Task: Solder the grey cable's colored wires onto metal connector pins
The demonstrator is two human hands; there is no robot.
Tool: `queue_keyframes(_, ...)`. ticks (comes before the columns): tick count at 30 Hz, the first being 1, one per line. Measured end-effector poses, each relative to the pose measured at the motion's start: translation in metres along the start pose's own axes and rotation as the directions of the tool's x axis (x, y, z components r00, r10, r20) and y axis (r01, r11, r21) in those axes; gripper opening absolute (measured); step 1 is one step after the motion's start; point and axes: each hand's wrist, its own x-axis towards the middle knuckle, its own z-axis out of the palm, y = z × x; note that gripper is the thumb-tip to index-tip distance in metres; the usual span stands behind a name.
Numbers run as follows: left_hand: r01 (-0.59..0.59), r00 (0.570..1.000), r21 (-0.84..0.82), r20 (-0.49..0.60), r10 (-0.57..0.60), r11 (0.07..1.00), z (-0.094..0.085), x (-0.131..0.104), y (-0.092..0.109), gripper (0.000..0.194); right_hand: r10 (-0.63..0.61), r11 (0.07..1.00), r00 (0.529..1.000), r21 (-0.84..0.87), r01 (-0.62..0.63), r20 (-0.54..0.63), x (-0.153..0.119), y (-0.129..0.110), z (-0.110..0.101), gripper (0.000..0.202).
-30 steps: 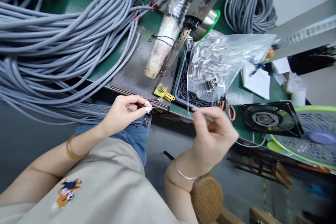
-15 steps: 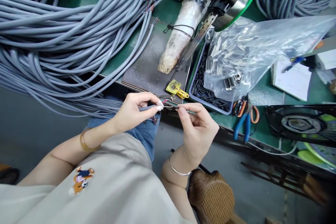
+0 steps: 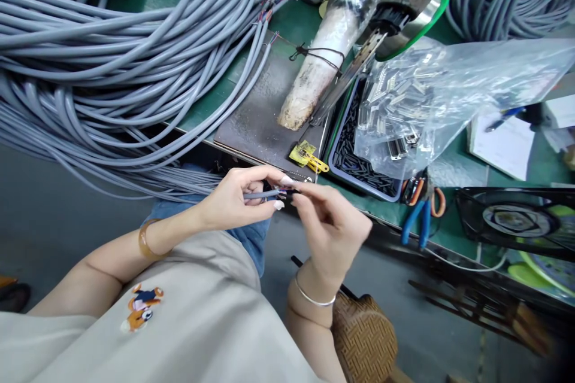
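Note:
My left hand [image 3: 242, 194] curls around a grey cable [image 3: 265, 194], its thumb and index finger spread to either side of the cable's stripped end. Thin coloured wires [image 3: 283, 191] come out of that end. My right hand [image 3: 332, 215] is closed in a pinch on these wires, with its fingertips beside my left thumb and index finger. Small dark pieces show near the wires, partly covered by my fingers. Just beyond my hands, a yellow clip-like tool [image 3: 314, 161] lies at the edge of a dark board [image 3: 251, 119].
Bundled grey cables [image 3: 135, 60] fill the left. A blue-rimmed tray [image 3: 366, 185] of short black tubes stands right of the board, under a clear bag [image 3: 404, 102] of metal connectors. Pliers [image 3: 417, 215], a black fan [image 3: 516, 218] and a wrapped white tube [image 3: 309, 78] are nearby.
My right hand has moved closer to my left, to the wires near the cable's end. My left thumb and index finger have parted from their pinch. The view has shifted slightly.

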Motion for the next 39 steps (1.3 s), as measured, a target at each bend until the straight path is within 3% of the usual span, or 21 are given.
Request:
queue_keyframes(4,-0.212,0.977,-0.02,0.001,0.212,0.977,0.0,0.001,-0.001,0.007,0.121,0.993,0.977,0.026,-0.118,-0.173,0.009,0.003,-0.007,0.027)
queue_keyframes(8,-0.361,0.932,0.081,-0.005,0.362,0.929,0.0,0.002,-0.002,0.005,0.232,0.97,0.972,0.084,-0.229,-0.025,0.019,0.004,-0.006,0.017)
queue_keyframes(11,-0.388,0.919,0.119,-0.022,0.393,0.914,0.001,0.002,-0.001,0.005,0.336,0.875,0.941,0.36,-0.325,0.032,0.019,0.011,0.003,0.02)
queue_keyframes(14,-0.319,0.945,0.099,-0.04,0.324,0.943,0.003,0.002,0.002,0.005,0.415,0.725,0.905,0.566,-0.393,0.098,0.015,0.018,0.013,0.029)
queue_keyframes(16,-0.231,0.971,0.049,-0.052,0.233,0.972,0.004,0.003,0.004,0.005,0.436,0.716,0.896,0.573,-0.399,0.08,0.013,0.02,0.017,0.031)
queue_keyframes(21,-0.009,0.997,-0.079,-0.083,0.002,0.997,0.002,0.007,0.008,0.01,0.33,0.89,0.909,0.404,-0.211,-0.253,0.011,0.015,0.014,0.018)
queue_keyframes(25,0.052,0.991,-0.12,-0.116,-0.066,0.991,-0.001,0.009,0.009,0.011,0.262,0.829,0.881,0.56,0.005,-0.395,0.011,0.011,0.006,0.017)
queue_keyframes(29,0.055,0.988,-0.159,-0.136,-0.078,0.986,-0.001,0.013,0.006,0.012,0.25,0.917,0.895,0.388,-0.095,-0.37,0.007,0.008,0.005,0.011)
queue_keyframes(33,0.062,0.985,-0.212,-0.142,-0.094,0.975,0.0,0.018,0.001,0.013,0.122,0.978,0.954,0.197,-0.069,-0.273,0.002,0.012,0.016,0.007)
queue_keyframes(36,0.059,0.981,-0.228,-0.166,-0.099,0.972,0.001,0.023,0.0,0.015,0.091,0.982,0.975,0.179,-0.055,-0.2,0.004,0.019,0.026,0.005)
queue_keyframes(39,0.063,0.976,-0.227,-0.189,-0.107,0.972,0.002,0.028,0.0,0.016,0.15,0.964,0.963,0.247,-0.093,-0.222,0.009,0.023,0.032,0.007)
